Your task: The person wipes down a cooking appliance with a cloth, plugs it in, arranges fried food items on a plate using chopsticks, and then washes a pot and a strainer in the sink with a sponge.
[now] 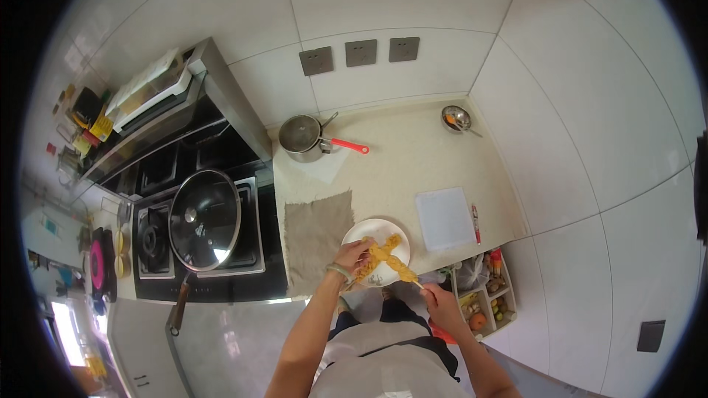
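Observation:
My right hand (441,307) grips the thin stick end of a skewer of yellow, coated-looking food (402,271), held slanting over a white plate (402,232). At the skewer's far end, the fingers of my left hand (354,254) pinch the yellow food, partly hiding it. A second length of yellow food (394,240) lies across the plate beneath, running under my left hand. Dark decoration shows on the plate's near side. The plate sits at the counter's front edge, partly over a grey-brown cloth (318,237).
A white cloth or paper (442,218) and a red-and-white pen (476,224) lie right of the plate. Behind stand a pot with a red-handled strainer (301,135) and a small metal bowl (456,119). A lidded pan (204,221) occupies the stove. An open drawer (487,304) holds produce.

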